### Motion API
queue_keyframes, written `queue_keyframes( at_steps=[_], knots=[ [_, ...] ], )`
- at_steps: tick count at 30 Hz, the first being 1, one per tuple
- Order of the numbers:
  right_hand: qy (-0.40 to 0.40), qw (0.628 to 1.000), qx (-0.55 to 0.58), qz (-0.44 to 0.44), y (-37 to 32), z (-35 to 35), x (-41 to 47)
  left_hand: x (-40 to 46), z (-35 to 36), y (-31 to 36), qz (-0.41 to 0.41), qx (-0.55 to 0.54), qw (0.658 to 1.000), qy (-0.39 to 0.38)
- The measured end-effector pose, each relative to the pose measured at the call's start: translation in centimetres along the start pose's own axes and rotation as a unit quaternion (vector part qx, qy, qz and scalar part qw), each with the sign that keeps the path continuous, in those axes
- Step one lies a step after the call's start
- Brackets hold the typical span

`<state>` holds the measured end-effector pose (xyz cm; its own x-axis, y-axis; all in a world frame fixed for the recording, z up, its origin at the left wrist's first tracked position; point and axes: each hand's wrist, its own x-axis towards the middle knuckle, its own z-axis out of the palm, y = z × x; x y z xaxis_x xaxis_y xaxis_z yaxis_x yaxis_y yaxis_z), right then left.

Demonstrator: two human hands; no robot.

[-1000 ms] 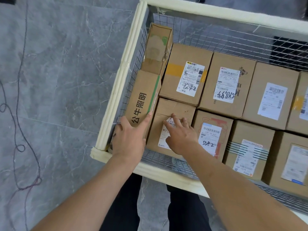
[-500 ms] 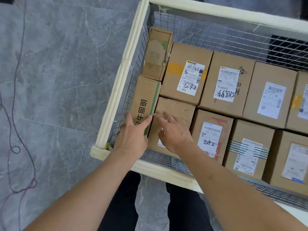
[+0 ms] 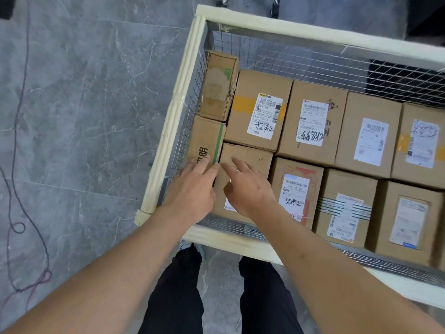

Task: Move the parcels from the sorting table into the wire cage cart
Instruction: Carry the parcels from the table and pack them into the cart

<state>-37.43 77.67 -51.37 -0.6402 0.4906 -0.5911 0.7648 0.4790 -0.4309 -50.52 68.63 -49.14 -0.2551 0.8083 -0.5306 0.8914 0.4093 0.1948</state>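
Note:
The wire cage cart, its rim padded in cream foam, holds several brown cardboard parcels laid flat in two rows. A narrow parcel with a green stripe lies along the cart's left wall. My left hand lies flat on its near end, fingers straight. Beside it sits a plain brown parcel. My right hand hovers over or rests on that parcel with fingers spread and straight. Neither hand grips anything.
A second narrow parcel lies at the cart's far left corner. Labelled parcels fill the rest of the cart to the right. Grey marble floor with a thin cable lies on the left. My legs stand against the cart's near rim.
The striped parcel has dropped from a tilt to lie flat against the left wall. My left hand followed it down and forward. My right hand slid left and farther along the plain parcel.

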Motion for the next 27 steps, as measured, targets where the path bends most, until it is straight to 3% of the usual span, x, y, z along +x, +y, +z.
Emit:
queue_keyframes(
  at_steps=[15,27],
  knots=[
    [0.117,0.984,0.002,0.133,-9.6,-10.2,-12.9,-7.4,-15.2,1.7,0.175,0.032,0.983,0.036],
    [0.267,0.934,-0.011,0.238,-17.6,-18.7,-29.4,-17.2,-30.1,6.5,0.339,0.124,0.927,0.098]
  ],
)
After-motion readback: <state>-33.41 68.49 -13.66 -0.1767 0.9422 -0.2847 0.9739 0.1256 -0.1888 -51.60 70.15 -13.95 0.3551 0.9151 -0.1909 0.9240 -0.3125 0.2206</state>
